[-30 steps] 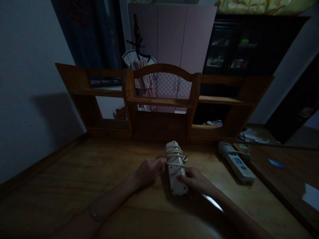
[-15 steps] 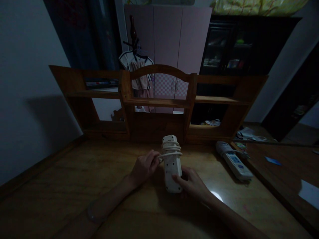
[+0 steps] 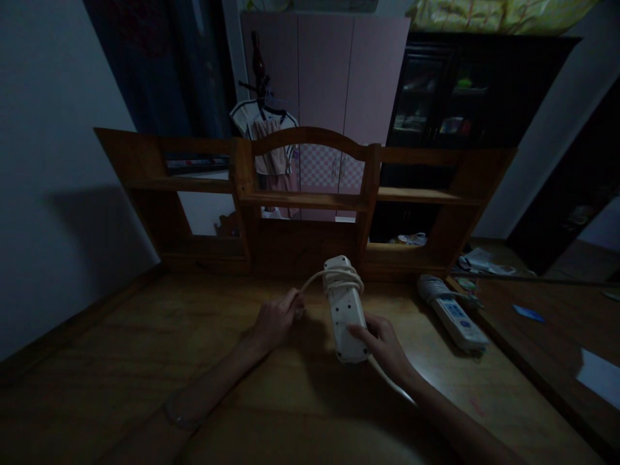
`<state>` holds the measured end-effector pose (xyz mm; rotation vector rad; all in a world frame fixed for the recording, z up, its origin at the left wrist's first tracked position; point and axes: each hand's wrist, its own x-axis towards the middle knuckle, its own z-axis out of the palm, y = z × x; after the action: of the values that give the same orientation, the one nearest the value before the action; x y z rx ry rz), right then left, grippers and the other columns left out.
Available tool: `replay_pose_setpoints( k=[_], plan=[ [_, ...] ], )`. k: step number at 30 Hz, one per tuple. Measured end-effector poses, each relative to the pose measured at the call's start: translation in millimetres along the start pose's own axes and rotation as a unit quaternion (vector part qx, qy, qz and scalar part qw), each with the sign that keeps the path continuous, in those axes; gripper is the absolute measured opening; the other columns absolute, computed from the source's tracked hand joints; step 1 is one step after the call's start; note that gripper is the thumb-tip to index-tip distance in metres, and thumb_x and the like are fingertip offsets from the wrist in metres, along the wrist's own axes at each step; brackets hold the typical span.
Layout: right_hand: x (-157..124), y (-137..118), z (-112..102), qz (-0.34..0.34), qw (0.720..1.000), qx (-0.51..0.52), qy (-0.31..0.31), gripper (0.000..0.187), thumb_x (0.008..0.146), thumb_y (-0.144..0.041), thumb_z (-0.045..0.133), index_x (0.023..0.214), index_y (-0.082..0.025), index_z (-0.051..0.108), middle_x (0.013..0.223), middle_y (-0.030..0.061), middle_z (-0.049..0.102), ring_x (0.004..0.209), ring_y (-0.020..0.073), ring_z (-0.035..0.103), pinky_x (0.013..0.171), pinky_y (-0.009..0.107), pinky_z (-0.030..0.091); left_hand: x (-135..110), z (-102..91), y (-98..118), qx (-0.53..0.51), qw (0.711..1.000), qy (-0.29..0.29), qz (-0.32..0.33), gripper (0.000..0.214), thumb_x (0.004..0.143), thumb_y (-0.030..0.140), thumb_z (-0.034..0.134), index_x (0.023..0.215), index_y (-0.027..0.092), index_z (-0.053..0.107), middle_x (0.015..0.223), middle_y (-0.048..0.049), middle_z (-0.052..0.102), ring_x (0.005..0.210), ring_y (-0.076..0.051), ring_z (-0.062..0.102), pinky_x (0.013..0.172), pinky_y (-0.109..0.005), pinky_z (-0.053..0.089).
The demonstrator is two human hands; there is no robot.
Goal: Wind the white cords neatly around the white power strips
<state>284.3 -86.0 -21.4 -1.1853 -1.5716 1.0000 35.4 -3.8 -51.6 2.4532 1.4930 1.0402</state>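
A white power strip (image 3: 347, 316) is held above the wooden desk, its screw-dotted underside facing me and its top leaning left. My right hand (image 3: 385, 345) grips its lower right side, thumb across the underside. Several turns of white cord (image 3: 343, 279) are wound round the upper part. From these turns one stretch runs left to my left hand (image 3: 278, 318), whose fingers are pinched on it. Another length of cord passes below the strip, beside my right wrist.
To the right lies a second power strip (image 3: 458, 321) with its grey cord wound round one end. A wooden shelf unit (image 3: 305, 201) stands along the desk's (image 3: 232, 407) back edge. Beyond the desk's right edge are a blue card (image 3: 528, 314) and a white sheet (image 3: 600, 376).
The power strip has moved slightly up and right and tilted to the left. My left hand has drawn a bit left, so a longer stretch of cord shows between it and the strip.
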Motion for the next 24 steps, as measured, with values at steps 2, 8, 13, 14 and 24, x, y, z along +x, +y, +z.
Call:
replay_pose_setpoints(
  k=[2, 8, 13, 14, 24],
  plan=[
    [0, 1, -1, 0.008, 1.000, 0.008, -0.005, 0.030, 0.085, -0.041, 0.056, 0.079, -0.013, 0.062, 0.067, 0.0003, 0.054, 0.057, 0.0131, 0.053, 0.046, 0.020, 0.037, 0, -1.1, -1, 0.000, 1.000, -0.006, -0.007, 0.025, 0.099, 0.035, 0.031, 0.094, 0.023, 0.052, 0.082, 0.0013, 0.068, 0.070, -0.014, 0.066, 0.064, -0.023, 0.042],
    [0, 2, 1, 0.002, 1.000, 0.010, -0.025, 0.026, 0.082, -0.036, 0.058, 0.073, -0.012, 0.061, 0.065, -0.0002, 0.052, 0.058, 0.0125, 0.050, 0.047, 0.020, 0.034, -1, -6.8, 4, -0.023, 0.999, -0.005, -0.022, 0.027, 0.098, 0.038, 0.031, 0.092, 0.023, 0.053, 0.078, 0.0002, 0.067, 0.068, -0.015, 0.065, 0.066, -0.023, 0.043],
    [-1, 0, 5, 0.002, 1.000, 0.008, -0.027, 0.028, 0.083, -0.039, 0.057, 0.077, -0.012, 0.061, 0.068, 0.0000, 0.053, 0.060, 0.0134, 0.051, 0.049, 0.021, 0.035, -2, -9.5, 6, -0.087, 0.996, -0.035, 0.009, 0.025, 0.098, 0.035, 0.031, 0.091, 0.024, 0.052, 0.080, 0.0011, 0.067, 0.069, -0.015, 0.066, 0.067, -0.025, 0.045],
    [-2, 0, 6, 0.000, 1.000, 0.009, -0.026, 0.029, 0.084, -0.040, 0.057, 0.078, -0.012, 0.061, 0.069, 0.0003, 0.054, 0.061, 0.0139, 0.051, 0.050, 0.021, 0.036, -2, -9.0, 7, -0.095, 0.995, -0.039, 0.015, 0.024, 0.098, 0.035, 0.031, 0.092, 0.024, 0.052, 0.081, 0.0011, 0.068, 0.069, -0.015, 0.066, 0.068, -0.025, 0.045],
    [-8, -1, 14, -0.080, 0.991, -0.104, -0.017, 0.030, 0.090, -0.042, 0.051, 0.096, -0.015, 0.062, 0.078, 0.0029, 0.062, 0.067, 0.0158, 0.056, 0.055, 0.023, 0.039, -9, -5.6, 13, -0.167, 0.984, -0.016, 0.053, 0.019, 0.096, 0.032, 0.038, 0.096, 0.022, 0.053, 0.086, -0.0013, 0.069, 0.075, -0.013, 0.066, 0.069, -0.023, 0.048]
  ],
)
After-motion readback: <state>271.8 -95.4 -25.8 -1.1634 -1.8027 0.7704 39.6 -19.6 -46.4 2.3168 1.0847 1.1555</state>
